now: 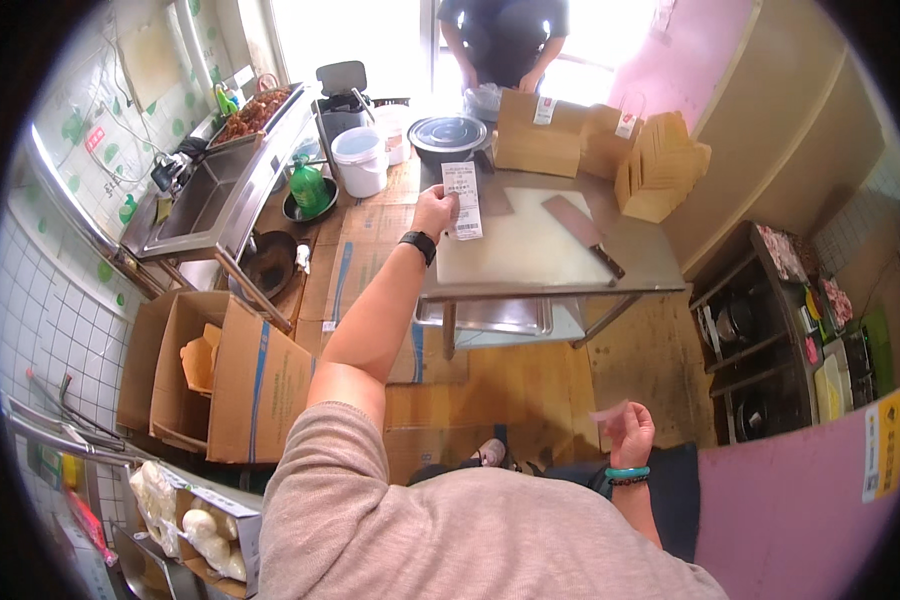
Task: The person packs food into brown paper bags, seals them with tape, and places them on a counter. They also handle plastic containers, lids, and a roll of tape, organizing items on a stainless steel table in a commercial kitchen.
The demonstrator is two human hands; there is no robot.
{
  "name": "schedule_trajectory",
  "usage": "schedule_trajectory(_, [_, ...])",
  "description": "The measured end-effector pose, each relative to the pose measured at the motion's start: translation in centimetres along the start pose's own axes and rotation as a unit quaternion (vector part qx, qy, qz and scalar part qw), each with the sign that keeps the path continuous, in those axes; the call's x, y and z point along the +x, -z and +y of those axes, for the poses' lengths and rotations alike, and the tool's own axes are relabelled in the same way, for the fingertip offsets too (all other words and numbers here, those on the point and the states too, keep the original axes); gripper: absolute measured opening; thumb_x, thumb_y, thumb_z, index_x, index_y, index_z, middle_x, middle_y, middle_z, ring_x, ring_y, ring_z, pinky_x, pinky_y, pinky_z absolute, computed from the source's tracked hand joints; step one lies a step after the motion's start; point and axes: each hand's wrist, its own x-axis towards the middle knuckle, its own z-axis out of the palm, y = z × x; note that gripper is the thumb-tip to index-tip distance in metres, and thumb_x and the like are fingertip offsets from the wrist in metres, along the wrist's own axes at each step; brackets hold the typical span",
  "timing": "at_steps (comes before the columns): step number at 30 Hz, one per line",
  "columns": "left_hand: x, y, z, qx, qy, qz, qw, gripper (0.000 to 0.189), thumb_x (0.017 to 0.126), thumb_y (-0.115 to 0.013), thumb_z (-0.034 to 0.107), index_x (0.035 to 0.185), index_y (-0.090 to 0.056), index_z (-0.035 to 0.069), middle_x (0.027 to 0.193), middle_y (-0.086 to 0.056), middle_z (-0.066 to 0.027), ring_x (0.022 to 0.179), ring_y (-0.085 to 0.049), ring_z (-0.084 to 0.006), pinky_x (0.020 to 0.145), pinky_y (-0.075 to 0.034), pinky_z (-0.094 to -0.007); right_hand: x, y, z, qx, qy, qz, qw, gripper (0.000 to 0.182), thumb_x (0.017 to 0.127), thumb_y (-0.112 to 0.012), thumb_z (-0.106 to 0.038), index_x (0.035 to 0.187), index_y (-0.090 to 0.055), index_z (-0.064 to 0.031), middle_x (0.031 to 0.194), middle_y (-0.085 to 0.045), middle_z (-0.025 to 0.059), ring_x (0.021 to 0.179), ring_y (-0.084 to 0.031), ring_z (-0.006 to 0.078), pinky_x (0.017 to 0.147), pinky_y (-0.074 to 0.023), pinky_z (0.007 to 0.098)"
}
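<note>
My left hand [433,211], at the end of an outstretched arm with a black wristwatch, pinches a printed paper receipt [465,214] over the left part of a white cutting board [521,251]. The receipt hangs upright and bears writing and a barcode. On the board's right side lies a cleaver [579,231], its dark handle towards me. Low on the right, away from the table, my right hand [630,433] holds a small pinkish slip of paper [607,412] between its fingertips. A turquoise bangle and a dark bead bracelet circle that wrist.
Paper bags [540,142] and stacked kraft cartons [660,169] stand at the table's back right, near a lidded black bowl [448,135]. Beyond them a person [504,45] bends over a plastic bag. A steel sink [210,199] is left; a large cardboard box [251,382] sits on the floor.
</note>
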Motion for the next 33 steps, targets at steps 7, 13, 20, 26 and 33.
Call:
schedule_trajectory(7, [11.7,-1.2,-2.2,0.101,-0.027,0.063,0.993,0.015,0.083,-0.058,0.008,0.091,-0.063,-0.005,0.079,-0.065,-0.0057,0.067,-0.057,-0.0104,0.063,-0.047,-0.0267,11.6,-4.3,-2.3,-0.014,0.009,-0.042,0.999,0.008,0.090,-0.054,-0.013,0.086,-0.057,-0.0058,0.070,-0.061,0.0037,0.057,-0.058,0.0105,0.049,-0.0487,0.0233])
schedule_trajectory(13, [23.2,-0.8,-5.4,0.046,-0.064,0.070,0.994,0.015,0.081,-0.058,0.007,0.087,-0.064,-0.005,0.073,-0.065,-0.0063,0.062,-0.057,-0.0101,0.059,-0.047,-0.0261,18.8,-7.2,-0.8,-0.032,0.012,-0.020,0.999,0.011,0.089,-0.057,-0.017,0.088,-0.056,-0.0065,0.068,-0.059,0.0011,0.055,-0.055,0.0090,0.047,-0.0438,0.0222])
schedule_trajectory(20, [34.9,-0.5,-7.8,0.144,-0.040,0.072,0.986,0.016,0.084,-0.054,0.006,0.093,-0.063,-0.004,0.081,-0.065,-0.0063,0.068,-0.060,-0.0123,0.062,-0.049,-0.0265,25.8,-10.7,-0.4,-0.031,-0.002,0.021,0.999,0.011,0.091,-0.053,-0.015,0.086,-0.054,-0.0052,0.070,-0.060,0.0041,0.057,-0.058,0.0121,0.048,-0.0487,0.0237])
schedule_trajectory(26, [37.5,1.2,-10.4,0.129,-0.079,0.051,0.987,0.017,0.078,-0.059,0.010,0.087,-0.065,-0.004,0.070,-0.065,-0.0070,0.060,-0.058,-0.0103,0.056,-0.047,-0.0269,30.1,-15.2,0.2,-0.051,-0.022,0.030,0.998,0.010,0.091,-0.054,-0.014,0.088,-0.054,-0.0041,0.072,-0.059,0.0040,0.059,-0.057,0.0125,0.050,-0.0466,0.0244])
schedule_trajectory(33, [23.0,4.8,-7.1,0.111,0.091,-0.050,0.988,0.018,0.084,-0.056,0.016,0.090,-0.062,0.001,0.068,-0.054,0.0038,0.058,-0.047,-0.0049,0.051,-0.037,-0.0205,34.4,-19.6,3.4,-0.078,-0.123,-0.078,0.986,0.012,0.089,-0.055,-0.013,0.093,-0.054,-0.0022,0.076,-0.058,0.0063,0.062,-0.057,0.0155,0.053,-0.0460,0.0268])
